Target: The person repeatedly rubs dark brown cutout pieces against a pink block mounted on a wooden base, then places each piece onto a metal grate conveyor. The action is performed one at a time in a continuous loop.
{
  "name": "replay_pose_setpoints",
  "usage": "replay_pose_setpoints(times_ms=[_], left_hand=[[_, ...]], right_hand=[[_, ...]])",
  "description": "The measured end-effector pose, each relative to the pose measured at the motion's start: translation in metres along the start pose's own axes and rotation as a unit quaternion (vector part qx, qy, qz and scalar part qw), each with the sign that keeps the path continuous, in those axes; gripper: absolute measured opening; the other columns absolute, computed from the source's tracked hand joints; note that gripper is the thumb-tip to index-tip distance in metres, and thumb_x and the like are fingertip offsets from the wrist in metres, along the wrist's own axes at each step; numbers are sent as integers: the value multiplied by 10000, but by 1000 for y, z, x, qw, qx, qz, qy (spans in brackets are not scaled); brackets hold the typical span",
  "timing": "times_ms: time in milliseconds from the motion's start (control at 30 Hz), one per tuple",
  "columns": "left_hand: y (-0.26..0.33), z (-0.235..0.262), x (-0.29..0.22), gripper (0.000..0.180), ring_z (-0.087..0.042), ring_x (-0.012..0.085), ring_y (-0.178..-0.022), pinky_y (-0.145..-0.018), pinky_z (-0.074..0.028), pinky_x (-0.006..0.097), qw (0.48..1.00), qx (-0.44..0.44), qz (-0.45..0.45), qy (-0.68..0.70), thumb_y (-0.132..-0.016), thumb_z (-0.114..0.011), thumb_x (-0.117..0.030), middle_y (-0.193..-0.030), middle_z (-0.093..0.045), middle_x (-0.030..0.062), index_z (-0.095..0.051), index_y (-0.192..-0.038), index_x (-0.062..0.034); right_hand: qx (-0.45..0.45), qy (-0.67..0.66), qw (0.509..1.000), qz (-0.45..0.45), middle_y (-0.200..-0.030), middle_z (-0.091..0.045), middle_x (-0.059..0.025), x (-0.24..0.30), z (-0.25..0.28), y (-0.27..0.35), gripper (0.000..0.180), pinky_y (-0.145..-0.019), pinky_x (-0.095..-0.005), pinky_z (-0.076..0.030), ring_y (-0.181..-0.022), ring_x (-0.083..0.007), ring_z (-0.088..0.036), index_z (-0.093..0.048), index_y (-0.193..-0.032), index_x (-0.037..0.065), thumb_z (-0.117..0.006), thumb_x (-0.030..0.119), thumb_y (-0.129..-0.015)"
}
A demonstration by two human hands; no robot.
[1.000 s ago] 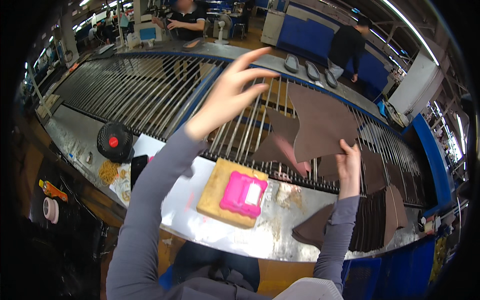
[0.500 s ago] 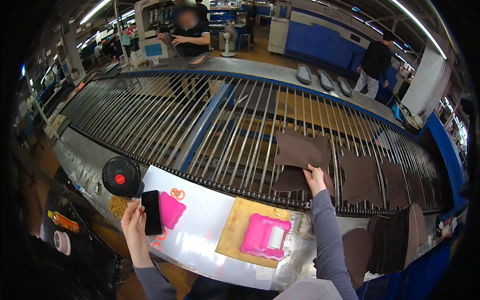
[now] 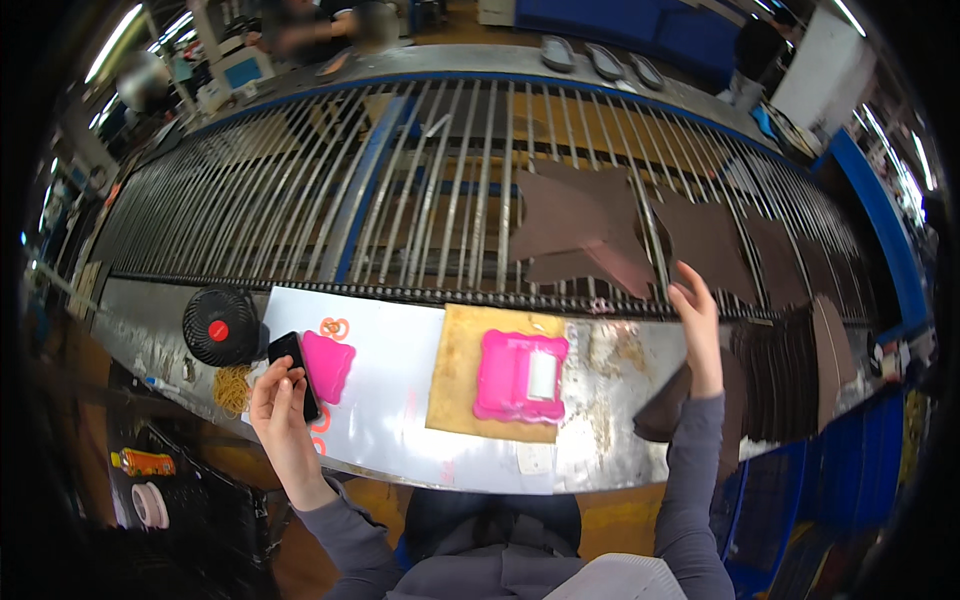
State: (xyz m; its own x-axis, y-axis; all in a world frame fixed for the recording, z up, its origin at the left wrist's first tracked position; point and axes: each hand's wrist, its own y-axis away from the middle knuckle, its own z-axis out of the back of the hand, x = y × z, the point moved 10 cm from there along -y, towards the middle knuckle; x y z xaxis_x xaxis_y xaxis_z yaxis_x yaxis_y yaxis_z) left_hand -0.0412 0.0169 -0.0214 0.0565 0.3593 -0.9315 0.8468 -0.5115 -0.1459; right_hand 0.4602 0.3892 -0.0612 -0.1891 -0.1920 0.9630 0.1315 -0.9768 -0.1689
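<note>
Holding a black phone [image 3: 294, 373] against the table [image 3: 400, 400], the left hand [image 3: 283, 400] has its fingers curled round the device's lower end, thumb on its face; the phone lies tilted, its far end pointing away from the person toward a small black fan [image 3: 221, 327] with a red centre, just beyond the knuckles. Touching the phone on the thumb side is a pink pad [image 3: 327, 363], and below the fan, just outboard of the hand, sits a bundle of yellow rubber bands [image 3: 232, 387].

The right hand [image 3: 697, 325] is stretched flat and open, gripping nothing, its fingertips at the edge of a dark brown leather piece [image 3: 585, 230] lying on the roller conveyor [image 3: 400, 190]. More brown cut pieces [image 3: 710, 245] lie just beyond those fingertips, and a stack of them [image 3: 790, 370] stands on the outer side of that wrist. Between the 2 hands are a tan board [image 3: 455, 375] and a pink tray [image 3: 520, 373] resting on it.

Judging by this, the step in hand is split: the phone is being handled while the leather is merely touched. Any next move with the leather would call for closing the fingers on its near edge, and the left hand would first need to let go of the phone.
</note>
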Motion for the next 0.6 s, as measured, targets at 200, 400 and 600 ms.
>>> replay_pose_setpoints(times_ms=[200, 400, 600], left_hand=[[21, 10, 33, 227, -591, 141, -1017, -912, -473, 274, 998, 25, 54, -34, -976, -570, -99, -1136, -627, 77, -609, -1164, 23], [25, -21, 18, 226, -599, 135, -1027, -921, -472, 266, 995, 76, 21, -67, -976, -573, -104, -1170, -631, 75, -618, -1164, 13], [50, -51, -2, 193, -600, 119, -984, -897, -463, 258, 990, 102, 2, -94, -954, -570, -46, -1099, -655, 58, -644, -1122, 13]], right_hand=[[-209, 370, 902, -79, -1205, -619, -161, -24, 177, 155, 441, -913, -354, -485, -1064, -297, -612, -612, -1234, 35, -715, 114, -812], [-202, 479, 829, -206, -1196, -591, -209, -81, 217, 234, 632, -973, -410, -467, -1118, -370, -575, -581, -1243, -33, -817, 179, -697], [-201, 483, 832, -186, -1157, -604, -240, -97, 225, 218, 682, -965, -424, -469, -1106, -399, -573, -604, -1200, -34, -870, 144, -598]])
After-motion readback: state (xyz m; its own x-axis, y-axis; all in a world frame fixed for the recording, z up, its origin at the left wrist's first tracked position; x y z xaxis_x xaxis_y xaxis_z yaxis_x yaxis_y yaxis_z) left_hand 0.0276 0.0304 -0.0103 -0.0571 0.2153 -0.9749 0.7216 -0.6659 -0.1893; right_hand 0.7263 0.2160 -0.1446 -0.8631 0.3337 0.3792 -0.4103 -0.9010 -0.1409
